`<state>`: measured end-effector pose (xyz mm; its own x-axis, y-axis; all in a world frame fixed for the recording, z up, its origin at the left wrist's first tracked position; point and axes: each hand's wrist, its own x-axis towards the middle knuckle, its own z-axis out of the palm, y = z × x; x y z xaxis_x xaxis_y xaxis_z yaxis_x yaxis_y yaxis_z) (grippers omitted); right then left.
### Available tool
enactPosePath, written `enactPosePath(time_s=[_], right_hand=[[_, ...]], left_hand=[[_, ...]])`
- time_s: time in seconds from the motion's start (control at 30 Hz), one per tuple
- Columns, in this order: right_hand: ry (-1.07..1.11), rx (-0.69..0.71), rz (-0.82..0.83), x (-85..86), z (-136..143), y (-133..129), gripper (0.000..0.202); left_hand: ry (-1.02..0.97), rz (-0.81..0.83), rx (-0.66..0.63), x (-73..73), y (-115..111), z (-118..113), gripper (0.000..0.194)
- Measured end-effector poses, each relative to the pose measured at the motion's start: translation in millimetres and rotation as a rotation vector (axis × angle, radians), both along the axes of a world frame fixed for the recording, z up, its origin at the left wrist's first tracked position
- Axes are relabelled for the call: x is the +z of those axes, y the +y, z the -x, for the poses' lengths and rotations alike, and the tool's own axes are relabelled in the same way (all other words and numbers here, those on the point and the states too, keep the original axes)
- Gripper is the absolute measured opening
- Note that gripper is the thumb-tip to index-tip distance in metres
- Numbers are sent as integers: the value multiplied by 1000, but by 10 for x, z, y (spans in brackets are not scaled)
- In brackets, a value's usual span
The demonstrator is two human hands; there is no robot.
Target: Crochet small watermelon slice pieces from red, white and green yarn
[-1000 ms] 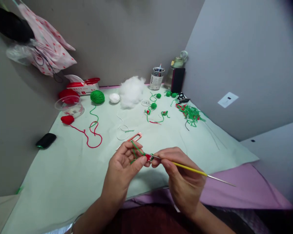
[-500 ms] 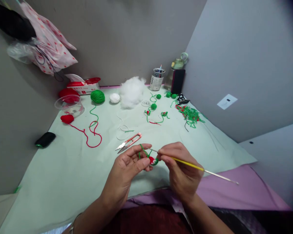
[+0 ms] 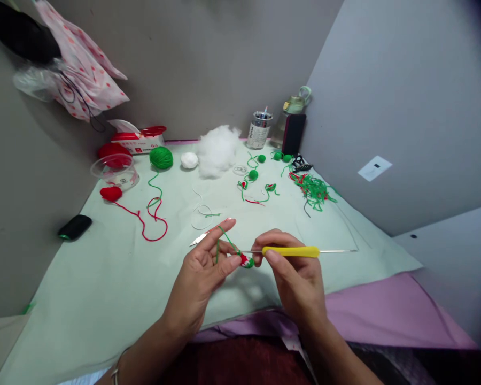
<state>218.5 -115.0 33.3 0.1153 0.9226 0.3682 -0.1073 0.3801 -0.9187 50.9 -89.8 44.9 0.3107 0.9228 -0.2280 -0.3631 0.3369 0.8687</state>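
Note:
Between thumb and fingers, my left hand (image 3: 204,270) pinches a small red, white and green crocheted piece (image 3: 246,260). Green yarn (image 3: 229,238) runs from the piece up over the raised left index finger. My right hand (image 3: 291,267) grips a crochet hook by its yellow handle (image 3: 292,251); its left metal end meets the top of the piece, and the other end points right. Orange-handled thread snips (image 3: 202,237) lie just behind my left hand, which partly covers them.
Behind are a green yarn ball (image 3: 161,158), white stuffing (image 3: 217,152), a pen tin (image 3: 258,131) and a phone (image 3: 294,135). Green yarn scraps (image 3: 315,191) lie right. Red yarn (image 3: 154,238) trails at left, near a black spool (image 3: 75,227).
My left hand has shifted slightly left with the piece, its index finger raised further and covering more of the snips. The hook has turned from slanting to nearly level.

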Motion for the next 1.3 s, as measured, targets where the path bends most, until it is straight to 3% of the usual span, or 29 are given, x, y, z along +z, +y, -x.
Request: enactPosePath(time_s=[0.13,0.23,0.3,0.37,0.5,0.57,0.77,0.97,1.07,1.2,1.3], right_hand=[[-536,-175,-285,-29,50,-39,31],[-812,-333,-554,-112,102,-45,41],[-740,-325,-530,-135,110,-42,41],[-547,-229,-366,-110,90,-36,37],[-125,-96,-162,-5,38,-5,22],[-42,-24,-124,23,46,20,18],[-153,-28,-101,11,141,36,23],[-657,-222,-438,-70,144,-22,44],[-513,-225,-330,-24,98,-11,35],[-129,-109,-143,40,58,30,21],[-278,-119,-173,-23,117,31,22]], left_hand=[[-3,-70,63,-26,-16,-35,67],[-133,54,9,-17,-19,-56,63],[-222,156,-58,-4,7,-35,57],[-240,185,-72,11,46,11,49],[-141,70,0,44,63,82,43],[-98,18,9,58,32,75,46],[-5,-43,20,32,-18,1,44],[-164,99,21,-19,0,-48,45],[-208,177,-53,-1,41,-16,37],[-57,31,42,13,48,22,42],[-31,-36,116,-8,-12,-18,48]])
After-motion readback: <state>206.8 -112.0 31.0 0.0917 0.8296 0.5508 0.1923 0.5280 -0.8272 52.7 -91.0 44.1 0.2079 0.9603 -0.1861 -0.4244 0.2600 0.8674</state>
